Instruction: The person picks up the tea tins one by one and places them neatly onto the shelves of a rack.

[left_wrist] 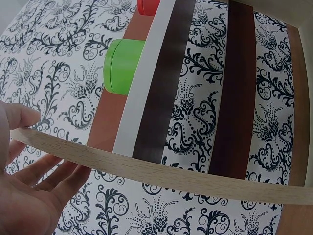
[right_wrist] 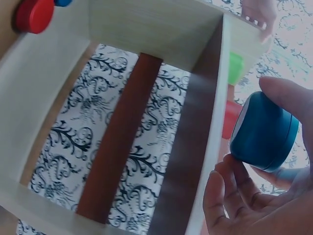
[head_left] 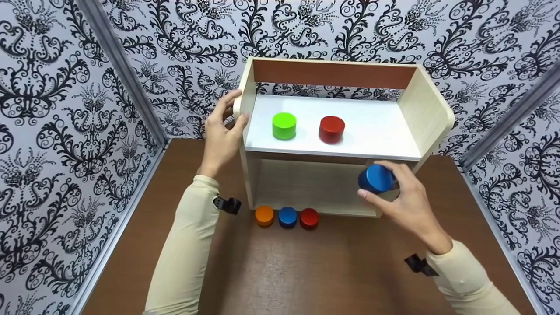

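Observation:
In the head view my right hand (head_left: 409, 203) grips a blue round container (head_left: 377, 178) between thumb and fingers, in front of the shelf's right half. The right wrist view shows the same blue container (right_wrist: 264, 131) tilted near the edge of the white board. My left hand (head_left: 224, 133) holds the left side panel of the small wooden shelf (head_left: 332, 153), thumb on the front edge and fingers behind it. On the white upper board stand a green container (head_left: 284, 126) and a red container (head_left: 331, 129), spaced apart.
An orange container (head_left: 264, 215), a smaller blue container (head_left: 287, 217) and a red container (head_left: 309, 218) stand in a row on the brown table (head_left: 280, 271), before the shelf's lower front edge. Patterned walls (head_left: 48, 109) enclose the table at the back and sides.

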`<action>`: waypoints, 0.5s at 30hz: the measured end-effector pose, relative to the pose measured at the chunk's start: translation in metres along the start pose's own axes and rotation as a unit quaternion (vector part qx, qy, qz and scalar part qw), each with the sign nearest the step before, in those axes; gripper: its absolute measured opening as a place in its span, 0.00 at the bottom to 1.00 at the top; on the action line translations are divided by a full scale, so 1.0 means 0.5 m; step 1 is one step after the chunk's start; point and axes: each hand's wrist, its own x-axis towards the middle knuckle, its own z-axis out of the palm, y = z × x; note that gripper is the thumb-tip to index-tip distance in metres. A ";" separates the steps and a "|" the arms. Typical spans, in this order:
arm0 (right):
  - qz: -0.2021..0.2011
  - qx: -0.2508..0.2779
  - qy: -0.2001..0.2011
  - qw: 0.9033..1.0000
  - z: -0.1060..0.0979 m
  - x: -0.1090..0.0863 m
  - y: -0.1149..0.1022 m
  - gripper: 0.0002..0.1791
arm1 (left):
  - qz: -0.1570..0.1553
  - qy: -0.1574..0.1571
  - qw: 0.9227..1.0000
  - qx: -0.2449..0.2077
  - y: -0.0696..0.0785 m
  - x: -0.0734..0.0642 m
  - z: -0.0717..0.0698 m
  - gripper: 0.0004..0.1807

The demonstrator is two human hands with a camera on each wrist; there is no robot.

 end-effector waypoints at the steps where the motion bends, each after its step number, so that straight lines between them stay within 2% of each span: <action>1: -0.002 -0.002 0.002 1.000 -0.004 0.007 -0.003 0.37 | -0.001 0.000 1.000 -0.001 0.000 0.000 0.000 0.25; 10: 0.016 0.007 0.003 1.000 -0.033 0.077 -0.004 0.36 | -0.002 0.000 1.000 0.014 0.000 -0.001 -0.002 0.25; 15: 0.030 0.006 -0.005 1.000 -0.049 0.117 0.001 0.37 | -0.007 -0.002 1.000 0.002 -0.001 -0.001 0.000 0.25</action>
